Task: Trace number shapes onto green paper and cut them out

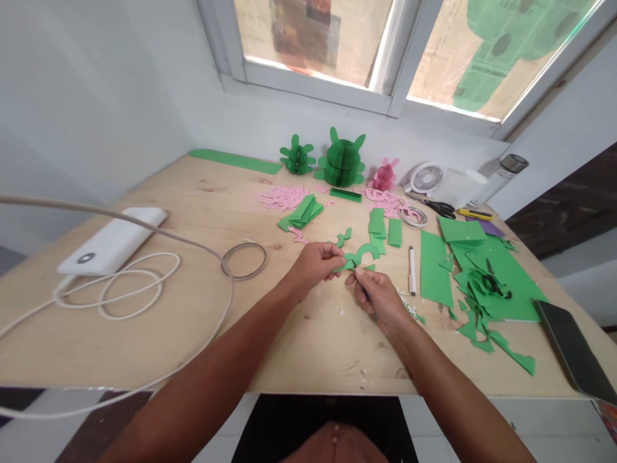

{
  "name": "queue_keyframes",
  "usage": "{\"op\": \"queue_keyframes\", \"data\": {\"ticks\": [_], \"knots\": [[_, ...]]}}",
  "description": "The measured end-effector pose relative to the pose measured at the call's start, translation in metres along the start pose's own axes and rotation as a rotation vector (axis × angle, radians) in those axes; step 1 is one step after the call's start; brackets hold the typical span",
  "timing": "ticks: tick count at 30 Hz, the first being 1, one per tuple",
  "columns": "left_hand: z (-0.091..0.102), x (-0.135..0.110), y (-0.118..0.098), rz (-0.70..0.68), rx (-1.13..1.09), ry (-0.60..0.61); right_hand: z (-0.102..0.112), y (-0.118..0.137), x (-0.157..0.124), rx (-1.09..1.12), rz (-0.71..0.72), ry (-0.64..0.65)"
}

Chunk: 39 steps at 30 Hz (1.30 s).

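My left hand [315,262] and my right hand [377,294] meet over the middle of the wooden table [299,334]. Both pinch a curved green paper cut-out [359,256] between fingertips, just above the tabletop. The left hand grips its left end, the right hand its lower edge. A white pen [412,262] lies just right of the hands. Folded green paper strips [384,226] lie behind them.
Green paper sheets and scraps [482,276] with black scissors [494,283] cover the right side. A dark tablet [576,350] sits at the right edge. A white power bank [113,241], cable and tape ring [244,260] lie left. Finished paper cacti [342,161], pink cut-outs, fan and scissors stand behind.
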<state>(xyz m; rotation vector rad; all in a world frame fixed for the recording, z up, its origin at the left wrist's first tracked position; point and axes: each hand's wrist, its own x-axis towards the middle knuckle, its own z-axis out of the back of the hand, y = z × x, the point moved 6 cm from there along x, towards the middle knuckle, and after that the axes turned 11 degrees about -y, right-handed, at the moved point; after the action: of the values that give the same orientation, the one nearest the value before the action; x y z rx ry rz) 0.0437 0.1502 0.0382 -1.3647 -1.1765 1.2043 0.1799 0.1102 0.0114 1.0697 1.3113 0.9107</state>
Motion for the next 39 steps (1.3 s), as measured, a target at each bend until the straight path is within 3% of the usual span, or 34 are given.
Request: {"op": "queue_keyframes", "data": {"ticks": [29, 39], "knots": [[-0.0022, -0.0007, 0.0010, 0.009, 0.006, -0.028, -0.0006, -0.0030, 0.0023, 0.033, -0.001, -0.009], [-0.0061, -0.0028, 0.0024, 0.066, 0.049, 0.053, -0.0018, -0.0073, 0.0055, 0.092, -0.014, 0.005]]}}
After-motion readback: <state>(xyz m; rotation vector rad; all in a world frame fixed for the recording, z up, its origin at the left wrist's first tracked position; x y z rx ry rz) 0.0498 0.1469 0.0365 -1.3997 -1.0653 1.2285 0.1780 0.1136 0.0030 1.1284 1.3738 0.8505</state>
